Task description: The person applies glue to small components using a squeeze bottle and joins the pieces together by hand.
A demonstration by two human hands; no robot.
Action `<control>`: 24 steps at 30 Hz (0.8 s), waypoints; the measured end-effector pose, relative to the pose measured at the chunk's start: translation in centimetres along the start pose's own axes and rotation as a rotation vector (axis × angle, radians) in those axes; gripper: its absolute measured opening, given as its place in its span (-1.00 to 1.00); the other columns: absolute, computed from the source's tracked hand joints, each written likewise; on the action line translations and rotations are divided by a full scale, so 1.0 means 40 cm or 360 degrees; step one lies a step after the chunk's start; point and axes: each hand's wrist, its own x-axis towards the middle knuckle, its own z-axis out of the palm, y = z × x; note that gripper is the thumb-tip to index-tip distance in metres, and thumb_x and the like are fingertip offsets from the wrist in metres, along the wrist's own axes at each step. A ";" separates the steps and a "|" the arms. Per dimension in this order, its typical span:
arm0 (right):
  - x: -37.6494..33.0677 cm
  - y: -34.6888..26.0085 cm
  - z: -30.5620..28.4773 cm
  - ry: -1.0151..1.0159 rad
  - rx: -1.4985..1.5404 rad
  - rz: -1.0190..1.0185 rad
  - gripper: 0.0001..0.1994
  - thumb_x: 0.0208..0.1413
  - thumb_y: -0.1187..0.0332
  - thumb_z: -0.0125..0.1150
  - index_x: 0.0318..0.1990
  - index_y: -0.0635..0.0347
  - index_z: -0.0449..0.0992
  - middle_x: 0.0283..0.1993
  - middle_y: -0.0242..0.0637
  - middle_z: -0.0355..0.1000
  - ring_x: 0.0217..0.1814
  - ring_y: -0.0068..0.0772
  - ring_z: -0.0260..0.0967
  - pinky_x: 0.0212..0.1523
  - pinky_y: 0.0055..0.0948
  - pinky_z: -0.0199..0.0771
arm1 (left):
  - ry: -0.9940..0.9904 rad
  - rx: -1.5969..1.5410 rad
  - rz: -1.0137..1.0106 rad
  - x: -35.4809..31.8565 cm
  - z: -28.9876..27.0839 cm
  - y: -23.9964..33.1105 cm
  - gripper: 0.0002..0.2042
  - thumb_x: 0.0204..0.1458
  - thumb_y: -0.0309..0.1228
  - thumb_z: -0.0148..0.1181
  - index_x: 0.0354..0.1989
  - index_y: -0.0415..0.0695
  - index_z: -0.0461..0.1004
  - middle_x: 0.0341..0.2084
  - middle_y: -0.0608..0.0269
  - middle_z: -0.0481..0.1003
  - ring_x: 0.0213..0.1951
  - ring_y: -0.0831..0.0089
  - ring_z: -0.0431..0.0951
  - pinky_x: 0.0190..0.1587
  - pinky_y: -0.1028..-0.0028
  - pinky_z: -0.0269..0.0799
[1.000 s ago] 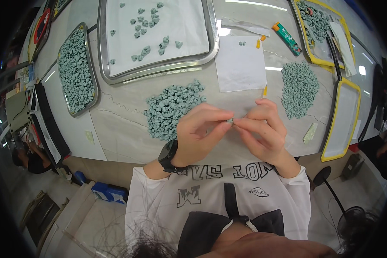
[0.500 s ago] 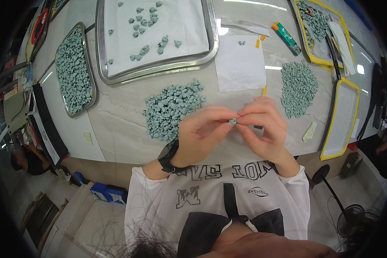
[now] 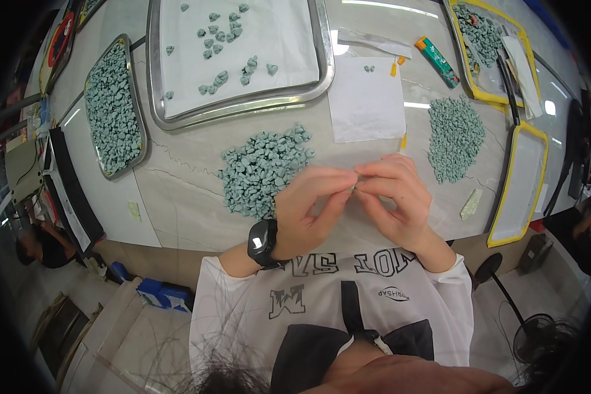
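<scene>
At frame centre, grip: the left hand (image 3: 301, 213) and right hand (image 3: 408, 209) meet at the fingertips; left thumb and index are pinched on a small green piece (image 3: 354, 188); whether the right fingers pinch it or only touch it, the view does not tell.
Piece: between both sets of fingertips, neither hand clearly nearer; nearly covered, so its long axis cannot be told.
Left pile (image 3: 262, 171): left of centre on the counter (image 3: 184, 213), just beside the left hand; chunky green lumps.
Right pile (image 3: 456, 139): right of centre, nearer the right hand; finer green bits.
Steel tray (image 3: 326, 62): upper centre; scattered green lumps on a white liner.
Side tray (image 3: 143, 141): upper left; filled with green lumps.
Yellow-rimmed tray (image 3: 524, 36): upper right; green lumps inside.
Paper (image 3: 366, 111): above the hands; two small green bits near its top.
</scene>
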 end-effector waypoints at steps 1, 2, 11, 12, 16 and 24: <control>0.003 -0.002 0.000 0.0000 -0.0023 -0.0007 -0.74 -0.25 0.61 0.32 -0.31 0.23 0.50 -0.19 -0.17 0.50 -0.29 -0.23 0.42 -0.12 -0.19 0.34 | 0.0001 0.0001 0.0000 -0.001 -0.004 -0.002 -0.77 -0.04 -0.70 0.19 -0.18 -0.25 0.51 -0.28 0.09 0.54 -0.29 0.30 0.56 -0.25 0.49 0.46; 0.005 -0.003 -0.001 0.0002 -0.0049 -0.0013 -0.75 -0.25 0.61 0.32 -0.32 0.23 0.50 -0.20 -0.17 0.50 -0.30 -0.23 0.42 -0.14 -0.20 0.34 | -0.0091 -0.0015 0.0014 -0.003 -0.010 -0.006 -0.76 0.00 -0.72 0.13 -0.13 -0.27 0.47 -0.21 0.07 0.49 -0.22 0.35 0.52 -0.20 0.51 0.46; 0.000 0.001 0.000 -0.0006 -0.0226 -0.0210 -0.68 -0.30 0.63 0.33 -0.28 0.23 0.46 -0.22 -0.13 0.49 -0.34 -0.20 0.44 -0.27 -0.32 0.38 | -0.0248 -0.0064 -0.0015 0.003 -0.016 -0.003 -0.74 0.04 -0.75 0.04 -0.08 -0.31 0.42 -0.14 0.03 0.44 -0.15 0.40 0.48 -0.14 0.51 0.45; 0.000 -0.003 -0.003 0.0002 -0.0223 -0.0221 -0.68 -0.30 0.63 0.33 -0.28 0.23 0.46 -0.22 -0.13 0.49 -0.34 -0.20 0.44 -0.27 -0.32 0.38 | -0.0274 -0.0112 -0.0021 0.007 -0.019 0.002 -0.74 0.03 -0.75 0.04 -0.08 -0.32 0.42 -0.14 0.02 0.44 -0.16 0.40 0.50 -0.14 0.51 0.45; 0.016 -0.023 -0.054 -0.0075 -0.0210 -0.0213 -0.58 -0.20 0.63 0.27 -0.09 0.26 0.39 -0.15 -0.05 0.51 -0.24 -0.16 0.49 -0.17 -0.31 0.44 | -0.0281 0.0098 -0.0056 0.038 -0.085 0.064 -0.77 0.00 -0.76 0.06 -0.14 -0.35 0.45 -0.21 0.03 0.46 -0.21 0.38 0.54 -0.13 0.49 0.46; 0.031 -0.007 -0.093 0.0066 -0.0226 0.0168 -0.34 -0.12 0.52 0.31 0.22 0.29 0.22 -0.08 0.02 0.51 -0.16 -0.21 0.49 -0.08 -0.35 0.40 | -0.0058 0.0717 -0.0132 0.249 -0.249 0.032 -0.73 -0.05 -0.59 0.22 -0.12 -0.22 0.50 -0.25 0.24 0.44 -0.45 0.61 0.43 -0.37 0.62 0.38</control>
